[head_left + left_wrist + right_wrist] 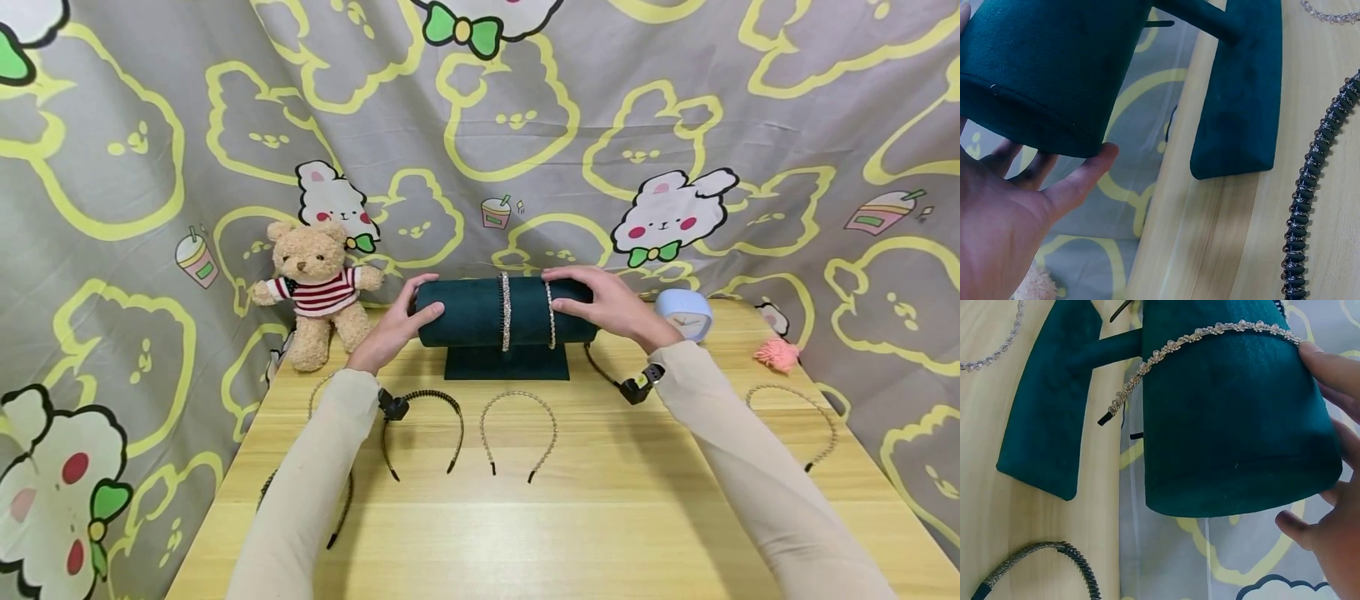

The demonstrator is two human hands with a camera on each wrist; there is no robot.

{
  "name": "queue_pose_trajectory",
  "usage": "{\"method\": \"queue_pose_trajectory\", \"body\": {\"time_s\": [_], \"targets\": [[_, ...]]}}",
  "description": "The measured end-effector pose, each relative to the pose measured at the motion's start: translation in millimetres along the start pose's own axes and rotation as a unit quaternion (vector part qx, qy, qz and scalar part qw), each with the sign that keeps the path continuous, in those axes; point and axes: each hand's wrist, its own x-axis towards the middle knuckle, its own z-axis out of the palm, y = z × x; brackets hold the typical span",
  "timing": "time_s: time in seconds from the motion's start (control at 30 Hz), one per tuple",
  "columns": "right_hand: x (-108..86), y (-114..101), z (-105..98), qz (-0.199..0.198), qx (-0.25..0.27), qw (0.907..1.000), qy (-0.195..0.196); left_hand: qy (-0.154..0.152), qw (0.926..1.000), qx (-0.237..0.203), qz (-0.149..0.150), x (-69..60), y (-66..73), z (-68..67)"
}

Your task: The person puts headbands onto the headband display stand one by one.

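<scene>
A dark green velvet headband stand, a roll on a flat base, stands at the back of the table. My left hand holds the roll's left end. At the right end, my right hand reaches over the roll, its thumb and a finger at a thin beaded headband. In the right wrist view the thumb's tip meets this beaded headband, whose black tip hangs free. A wider rhinestone headband sits round the middle of the roll. Fingers behind the roll are partly hidden.
In front lie a clear beaded headband and a black beaded one; others lie partly under my left sleeve. A teddy bear sits left, a blue clock right, near a pink tassel-like item and another headband.
</scene>
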Motion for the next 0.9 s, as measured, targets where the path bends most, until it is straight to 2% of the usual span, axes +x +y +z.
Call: {"method": "queue_pose_trajectory", "body": {"time_s": [0.37,0.6,0.9], "targets": [[8.4,-7,2,-0.019,-0.047,0.9987,0.001,0.001,1.0,0.004,-0.003,1.4,-1.9,-0.7],[15.0,-12,4,-0.044,-0.076,0.9961,-0.004,0.001,1.0,0.002,-0.003,-0.1,-0.4,-0.6],[21.4,-19,8,-0.065,-0.114,0.9914,0.007,0.0,1.0,0.006,-0.006,-0.6,0.9,-1.0]]}}
